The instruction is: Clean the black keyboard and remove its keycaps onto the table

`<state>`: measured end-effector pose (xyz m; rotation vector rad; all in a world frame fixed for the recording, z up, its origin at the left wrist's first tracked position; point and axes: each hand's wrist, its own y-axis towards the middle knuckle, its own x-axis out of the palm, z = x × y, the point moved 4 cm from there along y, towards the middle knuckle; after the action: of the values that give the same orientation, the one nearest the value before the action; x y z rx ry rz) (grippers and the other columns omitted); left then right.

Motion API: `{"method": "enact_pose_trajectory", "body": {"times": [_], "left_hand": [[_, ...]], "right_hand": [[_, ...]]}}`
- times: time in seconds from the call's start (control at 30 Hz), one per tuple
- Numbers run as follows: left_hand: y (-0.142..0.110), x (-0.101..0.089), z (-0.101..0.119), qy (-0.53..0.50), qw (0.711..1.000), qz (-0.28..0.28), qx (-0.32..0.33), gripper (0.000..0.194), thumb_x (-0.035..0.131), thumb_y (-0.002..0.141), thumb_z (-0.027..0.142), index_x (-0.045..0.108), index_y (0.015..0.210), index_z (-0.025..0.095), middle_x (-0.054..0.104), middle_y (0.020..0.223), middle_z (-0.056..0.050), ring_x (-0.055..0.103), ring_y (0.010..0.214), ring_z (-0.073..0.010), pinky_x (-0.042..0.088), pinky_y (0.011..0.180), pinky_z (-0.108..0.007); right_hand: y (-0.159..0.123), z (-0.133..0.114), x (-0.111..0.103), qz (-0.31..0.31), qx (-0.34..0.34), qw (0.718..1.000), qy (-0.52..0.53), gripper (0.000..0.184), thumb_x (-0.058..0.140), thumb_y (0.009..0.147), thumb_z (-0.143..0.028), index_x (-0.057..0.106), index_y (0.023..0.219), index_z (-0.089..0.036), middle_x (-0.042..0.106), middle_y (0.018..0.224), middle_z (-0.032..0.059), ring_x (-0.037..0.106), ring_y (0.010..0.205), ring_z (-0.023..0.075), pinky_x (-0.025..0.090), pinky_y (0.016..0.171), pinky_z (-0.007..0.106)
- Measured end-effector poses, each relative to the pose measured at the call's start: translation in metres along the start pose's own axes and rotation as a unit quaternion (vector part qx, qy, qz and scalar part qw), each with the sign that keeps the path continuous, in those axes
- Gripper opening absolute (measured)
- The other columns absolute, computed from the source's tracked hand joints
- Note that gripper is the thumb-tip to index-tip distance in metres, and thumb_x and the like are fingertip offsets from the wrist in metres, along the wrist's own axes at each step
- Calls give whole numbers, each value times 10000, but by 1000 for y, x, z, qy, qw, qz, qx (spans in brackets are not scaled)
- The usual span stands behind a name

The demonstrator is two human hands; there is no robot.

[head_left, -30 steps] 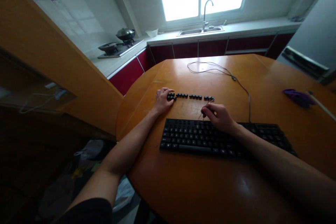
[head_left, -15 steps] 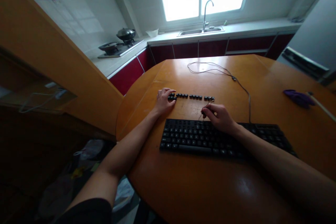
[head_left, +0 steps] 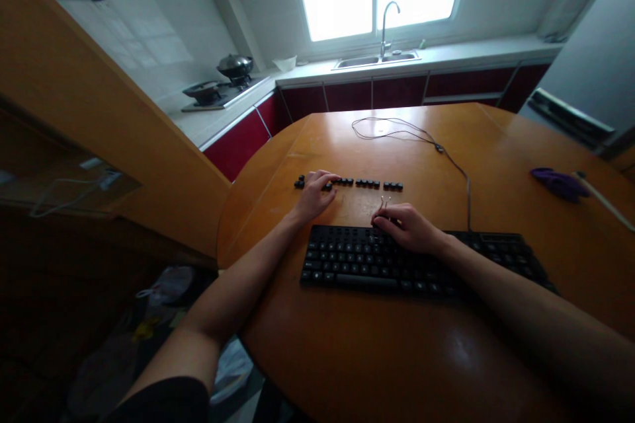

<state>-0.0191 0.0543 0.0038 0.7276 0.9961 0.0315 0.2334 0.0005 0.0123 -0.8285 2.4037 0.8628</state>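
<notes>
A black keyboard [head_left: 367, 281] lies on the wooden table, its upper row showing bare key positions near my right hand. My right hand [head_left: 404, 228] is closed over the keyboard's top edge, pinching a thin wire keycap puller [head_left: 383, 203]. Two wire ends stick up above the fingers; the puller's lower end is hidden by them. Behind the keyboard, loose black keycaps [head_left: 368, 184] lie in short groups along a line. My left hand [head_left: 313, 197] rests at the left part of this line, fingers apart, partly covering several keycaps. Whether it touches any cannot be seen.
The keyboard's cable [head_left: 466, 188] runs back to a loose coil on the table [head_left: 357, 350]. A purple cloth [head_left: 560, 184] and a pale stick [head_left: 602, 199] lie at the right. Beyond stand a sink [head_left: 357, 62] and a stove with pans [head_left: 235, 66].
My right hand has drawn back from the keycap row to the keyboard's top edge with the puller. My left hand has shifted slightly right, uncovering keycaps at the row's left end.
</notes>
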Motion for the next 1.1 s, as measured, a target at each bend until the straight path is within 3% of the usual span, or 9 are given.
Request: {"method": "enact_pose_trajectory", "body": {"times": [0.2, 0.4, 0.5, 0.67, 0.8, 0.93, 1.1], "left_hand": [[-1, 3, -1, -18, 1000, -10, 4, 232, 632, 895, 173, 691, 1115, 215, 698, 1082, -60, 583, 1060, -245, 449, 976, -424], [-2, 7, -4, -33, 999, -13, 16, 201, 633, 906, 179, 704, 1090, 214, 702, 1063, -56, 589, 1045, -235, 451, 969, -411], [-1, 7, -3, -38, 999, -18, 17, 187, 628, 913, 187, 712, 1077, 214, 704, 1057, -57, 593, 1037, -233, 451, 970, -410], [0, 8, 0, -43, 999, -33, 4, 178, 623, 912, 200, 723, 1059, 209, 713, 1046, -63, 601, 1026, -238, 468, 952, -418], [1, 9, 1, -48, 998, -45, -5, 172, 633, 901, 196, 731, 1041, 215, 716, 1042, -64, 617, 1029, -235, 482, 956, -428], [1, 6, 6, -63, 997, -50, -5, 132, 638, 906, 197, 733, 996, 210, 721, 998, -67, 638, 991, -224, 515, 886, -393], [4, -5, 34, -117, 989, -95, 1, 114, 648, 943, 230, 717, 1032, 210, 746, 975, -41, 668, 880, -184, 507, 757, -323]], "right_hand": [[-1, -4, 7, -52, -38, 997, -29, 279, 502, 1020, -346, 696, 901, -185, 717, 821, 67, 622, 728, 165, 445, 711, 298], [3, 4, 8, -34, 65, 996, -52, 412, 452, 1023, -418, 605, 715, -192, 599, 642, 15, 508, 604, 141, 370, 614, 284], [6, 13, 10, -31, 116, 993, -9, 428, 431, 1018, -428, 617, 716, -189, 629, 643, 21, 543, 602, 141, 391, 604, 276], [8, 32, 11, 12, 193, 973, 122, 443, 434, 988, -498, 630, 747, -183, 700, 637, 48, 569, 518, 143, 423, 529, 270], [10, 33, 8, 36, 188, 967, 165, 479, 491, 949, -584, 633, 739, -177, 711, 624, 58, 547, 471, 130, 399, 468, 253], [10, 36, 2, 106, 186, 958, 193, 548, 505, 930, -664, 638, 747, -165, 718, 638, 79, 545, 473, 128, 404, 454, 252], [9, 38, -9, 216, 153, 951, 162, 554, 481, 960, -668, 625, 758, -172, 717, 667, 80, 527, 498, 129, 413, 501, 268]]}}
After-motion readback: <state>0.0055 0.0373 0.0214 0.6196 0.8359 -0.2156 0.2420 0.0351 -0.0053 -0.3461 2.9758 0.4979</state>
